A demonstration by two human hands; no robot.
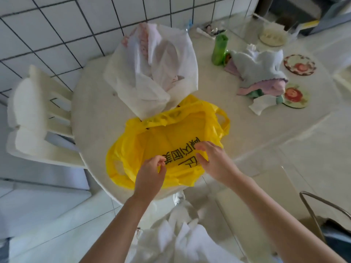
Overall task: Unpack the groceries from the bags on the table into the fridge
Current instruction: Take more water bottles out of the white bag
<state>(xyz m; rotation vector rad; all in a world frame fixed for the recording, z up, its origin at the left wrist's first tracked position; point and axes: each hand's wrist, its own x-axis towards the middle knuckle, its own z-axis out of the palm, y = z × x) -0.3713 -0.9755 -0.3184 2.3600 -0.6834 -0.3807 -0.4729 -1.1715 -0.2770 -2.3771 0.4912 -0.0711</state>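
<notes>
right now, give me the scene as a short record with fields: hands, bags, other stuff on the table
left hand: left hand pinches the near edge of the yellow bag
right hand: right hand has its grip on the printed front of the yellow bag
yellow bag: lies on the near part of the white table, black print on it, contents not visible
white bag: white bag stands behind the yellow one, touching it
other items: green bottle, pile of cloths, two round coasters
beside table: white chair
</notes>
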